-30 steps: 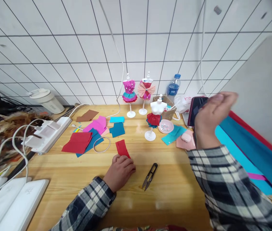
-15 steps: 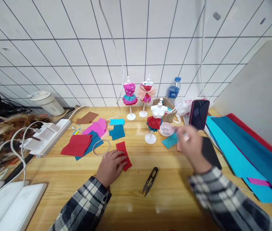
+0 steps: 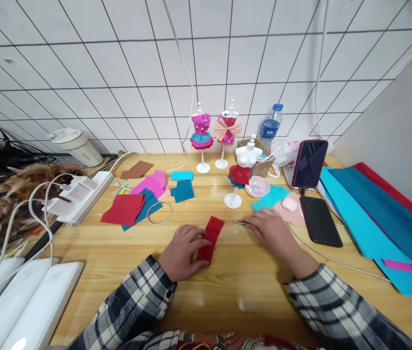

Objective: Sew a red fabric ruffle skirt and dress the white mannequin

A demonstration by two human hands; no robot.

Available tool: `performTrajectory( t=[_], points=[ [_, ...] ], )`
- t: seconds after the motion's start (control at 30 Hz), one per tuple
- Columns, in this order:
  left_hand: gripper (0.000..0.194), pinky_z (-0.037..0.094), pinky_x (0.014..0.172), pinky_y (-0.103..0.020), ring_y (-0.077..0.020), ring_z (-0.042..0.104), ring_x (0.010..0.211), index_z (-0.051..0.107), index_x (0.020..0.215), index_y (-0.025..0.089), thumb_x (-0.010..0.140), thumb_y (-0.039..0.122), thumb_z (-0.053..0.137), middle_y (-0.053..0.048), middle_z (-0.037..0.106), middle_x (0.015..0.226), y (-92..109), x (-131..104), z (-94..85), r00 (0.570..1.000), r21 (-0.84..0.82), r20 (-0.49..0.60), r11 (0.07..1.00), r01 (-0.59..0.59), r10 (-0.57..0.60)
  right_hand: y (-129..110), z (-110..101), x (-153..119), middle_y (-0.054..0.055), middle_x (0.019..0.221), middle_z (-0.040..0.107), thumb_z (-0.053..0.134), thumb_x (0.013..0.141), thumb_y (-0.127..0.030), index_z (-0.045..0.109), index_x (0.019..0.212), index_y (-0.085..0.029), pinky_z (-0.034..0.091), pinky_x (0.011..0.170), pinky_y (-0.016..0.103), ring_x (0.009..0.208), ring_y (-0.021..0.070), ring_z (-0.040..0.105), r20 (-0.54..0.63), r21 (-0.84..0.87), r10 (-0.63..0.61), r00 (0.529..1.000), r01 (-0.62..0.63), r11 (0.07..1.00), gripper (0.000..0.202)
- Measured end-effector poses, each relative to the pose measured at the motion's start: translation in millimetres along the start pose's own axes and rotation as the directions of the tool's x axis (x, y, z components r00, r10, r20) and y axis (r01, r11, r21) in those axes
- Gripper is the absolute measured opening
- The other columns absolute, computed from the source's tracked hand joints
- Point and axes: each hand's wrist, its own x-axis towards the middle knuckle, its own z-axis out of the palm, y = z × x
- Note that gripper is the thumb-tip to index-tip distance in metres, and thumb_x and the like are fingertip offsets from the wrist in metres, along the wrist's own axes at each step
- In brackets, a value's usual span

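A small red fabric strip (image 3: 213,232) lies on the table, its left edge and lower end under the curled fingers and thumb of my left hand (image 3: 182,253). To its right, my right hand (image 3: 269,231) is closed low over the wood. From its fingertips a thin metallic tip of thread snips (image 3: 238,222) points left toward the strip; my hand hides the rest. Beyond my hands stands a white mini dress form (image 3: 248,156) wearing a gathered red and teal skirt (image 3: 240,174). Beside it sits a pink dish (image 3: 258,186) of small beads.
Two dressed mini forms (image 3: 201,129) stand near the tiled wall. Fabric scraps (image 3: 122,209) and a ring-shaped hoop (image 3: 159,213) lie left. On the right are a propped phone (image 3: 310,164), a black phone (image 3: 320,221), a pink case (image 3: 289,204), a cable and folded fabric (image 3: 373,218).
My right hand has come left and down from the pink case and now holds the snips, which lay on the table before. The red strip has shifted right and tilted under my left hand.
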Motion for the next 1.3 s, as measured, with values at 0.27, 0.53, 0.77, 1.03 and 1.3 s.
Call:
performTrajectory(
  t=[0.27, 0.53, 0.77, 1.03, 1.3],
  points=[
    [0.039, 0.020, 0.106, -0.054, -0.0249, 0.054, 0.117, 0.073, 0.086, 0.039, 0.076, 0.005, 0.057, 0.007, 0.072, 0.115, -7, -1, -5.0, 0.996, 0.200, 0.001, 0.976, -0.084, 0.085, -49, 32, 12, 0.004, 0.127, 0.064, 0.049, 0.090, -0.010, 0.065, 0.120, -0.028, 0.037, 0.103, 0.038, 0.121, 0.0202, 0.050, -0.002, 0.107, -0.377, 0.926, 0.375, 0.921, 0.039],
    [0.025, 0.043, 0.083, -0.040, -0.0235, 0.059, 0.094, 0.072, 0.107, 0.025, 0.092, 0.030, 0.053, -0.008, 0.068, 0.099, -14, 14, -9.9, 0.921, 0.173, -0.305, 0.937, 0.303, -0.242, -95, 21, -18, 0.008, 0.100, 0.068, 0.056, 0.090, -0.039, 0.063, 0.123, -0.025, 0.042, 0.081, 0.040, 0.093, 0.0251, 0.058, 0.140, 0.099, -0.265, 0.954, 0.253, 0.962, 0.036],
    [0.020, 0.036, 0.085, -0.044, -0.0256, 0.059, 0.097, 0.072, 0.091, 0.027, 0.078, 0.042, 0.074, -0.004, 0.068, 0.097, -15, 36, 5.7, 0.939, 0.111, -0.128, 0.936, 0.334, -0.320, -76, 19, 16, 0.003, 0.097, 0.072, 0.042, 0.098, -0.029, 0.068, 0.112, -0.028, 0.045, 0.073, 0.029, 0.088, 0.0181, 0.065, 0.083, 0.257, 0.051, 0.995, -0.071, 0.964, 0.030],
    [0.022, 0.032, 0.090, -0.043, -0.0247, 0.057, 0.103, 0.074, 0.094, 0.030, 0.076, 0.043, 0.076, -0.002, 0.068, 0.102, -33, 55, 5.6, 0.980, 0.052, -0.051, 0.980, 0.194, -0.191, -61, 45, 52, 0.001, 0.088, 0.071, 0.062, 0.084, -0.027, 0.072, 0.091, -0.027, 0.040, 0.065, 0.027, 0.082, 0.0182, 0.064, 0.165, 0.282, 0.204, 0.965, -0.244, 0.928, 0.012],
    [0.018, 0.031, 0.091, -0.045, -0.0249, 0.059, 0.101, 0.075, 0.091, 0.028, 0.079, 0.041, 0.073, -0.002, 0.071, 0.099, -21, 54, 11.6, 0.944, -0.047, -0.121, 0.952, 0.303, -0.306, -52, 50, 45, -0.001, 0.090, 0.072, 0.065, 0.080, -0.028, 0.070, 0.095, -0.024, 0.042, 0.065, 0.027, 0.075, 0.0144, 0.061, 0.147, 0.489, 0.212, 0.966, -0.257, 0.834, 0.016]
  ],
)
